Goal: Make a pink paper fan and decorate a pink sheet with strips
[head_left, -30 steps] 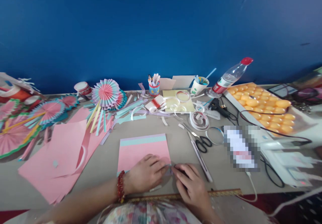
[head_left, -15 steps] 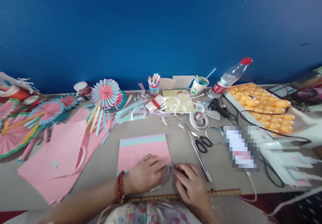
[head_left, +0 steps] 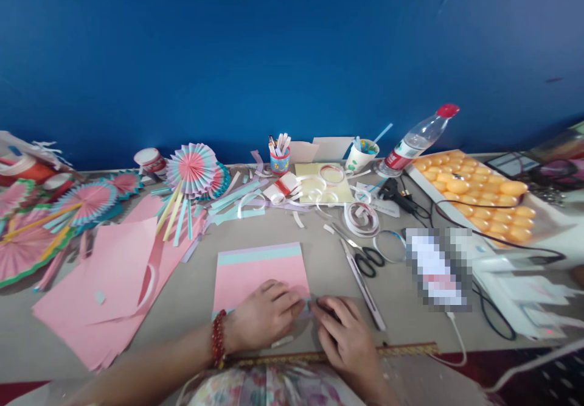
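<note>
A pink sheet of paper [head_left: 260, 278] with light blue and lavender bands along its edges lies flat before me. My left hand [head_left: 264, 315], with a red bead bracelet [head_left: 219, 336] at the wrist, rests over its near right part, fingers curled and pressed together on the near edge. At the near right corner, my right hand [head_left: 342, 327] has its thumb and fingers drawn together, close to the left fingertips. What the right fingers pinch is too small and hidden to tell. A white strip scrap [head_left: 281, 341] lies just below the left hand.
Scissors [head_left: 367, 260] and a long, slim pale cutter [head_left: 362, 284] lie right of the sheet. A ruler [head_left: 406, 349] runs along the front edge. Pink sheets [head_left: 104, 272] and pleated paper fans [head_left: 191, 171] lie left; tape rolls [head_left: 361, 218], a bottle [head_left: 413, 144] and balloon-like orange pieces [head_left: 474, 193] stand behind.
Hardly anything differs. Both hands stay at the sheet's near right corner, with only slight shifts of the fingertips; the sheet keeps its place.
</note>
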